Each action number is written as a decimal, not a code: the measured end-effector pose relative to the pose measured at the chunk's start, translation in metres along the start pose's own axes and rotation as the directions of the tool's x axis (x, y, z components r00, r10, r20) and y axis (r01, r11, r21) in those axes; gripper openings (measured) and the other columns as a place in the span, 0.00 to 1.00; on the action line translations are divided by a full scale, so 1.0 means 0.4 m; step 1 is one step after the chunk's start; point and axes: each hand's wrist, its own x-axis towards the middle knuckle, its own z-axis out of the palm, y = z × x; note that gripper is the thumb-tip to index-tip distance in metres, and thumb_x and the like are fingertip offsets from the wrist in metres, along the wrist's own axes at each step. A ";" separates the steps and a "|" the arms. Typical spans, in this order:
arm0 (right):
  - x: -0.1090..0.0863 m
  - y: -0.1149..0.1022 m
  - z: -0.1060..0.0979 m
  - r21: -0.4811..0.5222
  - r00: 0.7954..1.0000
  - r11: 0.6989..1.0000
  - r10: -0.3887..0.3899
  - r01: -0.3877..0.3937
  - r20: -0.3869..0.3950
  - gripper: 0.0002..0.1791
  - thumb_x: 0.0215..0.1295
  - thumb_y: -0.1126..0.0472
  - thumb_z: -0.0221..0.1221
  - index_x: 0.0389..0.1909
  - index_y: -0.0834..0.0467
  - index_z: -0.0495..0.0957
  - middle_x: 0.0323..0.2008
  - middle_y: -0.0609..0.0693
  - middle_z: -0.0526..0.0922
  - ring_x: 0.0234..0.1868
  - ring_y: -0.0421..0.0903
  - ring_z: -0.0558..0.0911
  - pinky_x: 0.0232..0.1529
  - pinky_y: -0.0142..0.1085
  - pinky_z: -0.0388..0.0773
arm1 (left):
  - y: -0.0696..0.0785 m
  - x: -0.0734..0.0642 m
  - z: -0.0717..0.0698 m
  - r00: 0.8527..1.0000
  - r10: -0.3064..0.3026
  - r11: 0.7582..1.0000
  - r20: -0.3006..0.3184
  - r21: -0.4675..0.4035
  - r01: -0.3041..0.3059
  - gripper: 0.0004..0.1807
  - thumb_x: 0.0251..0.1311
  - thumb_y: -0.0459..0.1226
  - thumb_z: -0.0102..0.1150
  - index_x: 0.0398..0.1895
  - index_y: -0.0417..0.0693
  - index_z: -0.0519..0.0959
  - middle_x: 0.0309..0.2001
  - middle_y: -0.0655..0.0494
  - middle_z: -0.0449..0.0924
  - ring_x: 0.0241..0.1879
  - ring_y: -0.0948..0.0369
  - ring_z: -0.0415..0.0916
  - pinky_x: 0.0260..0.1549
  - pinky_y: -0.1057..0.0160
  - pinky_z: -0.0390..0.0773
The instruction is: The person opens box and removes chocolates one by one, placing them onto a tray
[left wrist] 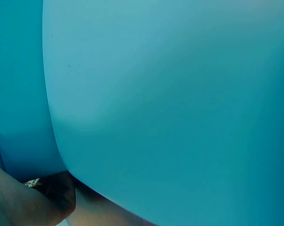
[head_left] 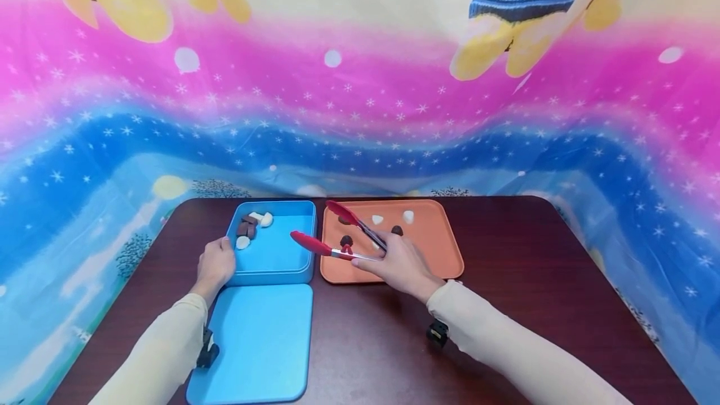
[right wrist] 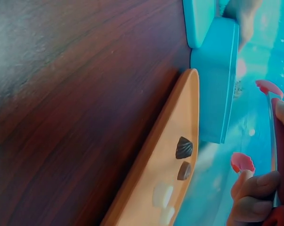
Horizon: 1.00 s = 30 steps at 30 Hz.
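Right hand (head_left: 406,264) reaching leftward over orange tray (head_left: 439,249), gripping red tongs (head_left: 320,247), tips standing apart above tray and box edges; left hand (head_left: 216,262) gripping blue box (head_left: 275,278) at left wall. Head view showing brown and white pieces (head_left: 250,228) inside box; right wrist view revealing ridged side of dark piece (right wrist: 184,148) on tray.

Blue lid (left wrist: 156,103) large, hand (left wrist: 21,205) at blue box (left wrist: 21,99)
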 end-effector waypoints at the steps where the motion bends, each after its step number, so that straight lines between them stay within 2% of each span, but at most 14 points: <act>1: 0.001 -0.002 0.005 0.002 1.000 1.000 -0.008 0.008 0.000 0.41 0.52 0.31 0.70 0.62 0.50 0.76 0.14 0.46 0.68 0.14 0.44 0.67 0.18 0.36 0.64 | 0.000 0.000 0.000 1.000 0.002 1.000 0.000 0.002 -0.002 0.27 0.81 0.50 0.22 0.28 0.43 0.63 0.24 0.52 0.57 0.25 0.55 0.63 0.32 0.56 0.64; 4: 0.003 -0.011 0.018 0.006 1.000 0.999 -0.032 0.032 0.001 0.40 0.53 0.32 0.70 0.61 0.50 0.76 0.14 0.45 0.67 0.13 0.43 0.66 0.17 0.35 0.63 | 0.002 0.000 0.000 1.000 0.000 1.000 -0.001 0.003 0.000 0.27 0.81 0.50 0.22 0.28 0.44 0.63 0.24 0.52 0.57 0.25 0.55 0.63 0.32 0.56 0.64; 10: 0.008 -0.032 0.044 -0.008 0.998 0.998 -0.061 0.061 0.028 0.41 0.55 0.34 0.70 0.65 0.50 0.75 0.13 0.45 0.64 0.12 0.43 0.64 0.14 0.33 0.59 | 0.008 -0.004 0.000 1.000 0.006 1.000 0.000 -0.001 -0.006 0.26 0.81 0.49 0.23 0.28 0.44 0.63 0.24 0.52 0.57 0.25 0.55 0.63 0.33 0.56 0.64; 18: 0.024 -0.068 0.075 -0.064 0.992 0.991 -0.118 0.121 0.048 0.43 0.54 0.35 0.71 0.68 0.49 0.73 0.14 0.46 0.67 0.12 0.45 0.66 0.13 0.32 0.56 | 0.011 -0.003 0.001 1.000 0.000 1.000 -0.004 0.002 0.000 0.26 0.81 0.48 0.22 0.28 0.44 0.63 0.24 0.52 0.56 0.25 0.54 0.63 0.34 0.55 0.64; 24: 0.040 -0.093 0.092 -0.077 0.990 0.989 -0.124 0.129 0.067 0.45 0.55 0.34 0.70 0.71 0.48 0.71 0.13 0.47 0.69 0.12 0.45 0.68 0.12 0.32 0.57 | 0.010 -0.003 0.002 1.000 -0.017 1.000 -0.006 -0.005 0.017 0.27 0.81 0.49 0.23 0.28 0.43 0.63 0.24 0.51 0.57 0.26 0.54 0.64 0.36 0.54 0.65; 28: 0.051 -0.112 0.100 -0.090 0.989 0.987 -0.128 0.134 0.073 0.44 0.54 0.34 0.70 0.69 0.49 0.72 0.13 0.46 0.71 0.12 0.45 0.68 0.13 0.32 0.57 | 0.010 -0.004 0.001 1.000 -0.022 1.000 -0.007 -0.003 0.022 0.26 0.81 0.48 0.23 0.28 0.43 0.63 0.25 0.51 0.57 0.28 0.53 0.66 0.38 0.52 0.66; 30: 0.058 -0.122 0.106 -0.112 0.988 0.983 -0.136 0.144 0.076 0.41 0.54 0.34 0.70 0.66 0.51 0.76 0.13 0.46 0.71 0.12 0.44 0.68 0.13 0.31 0.57 | 0.008 -0.003 0.001 1.000 -0.022 1.000 -0.010 0.001 0.022 0.26 0.81 0.48 0.22 0.28 0.43 0.63 0.25 0.51 0.56 0.29 0.53 0.66 0.39 0.51 0.66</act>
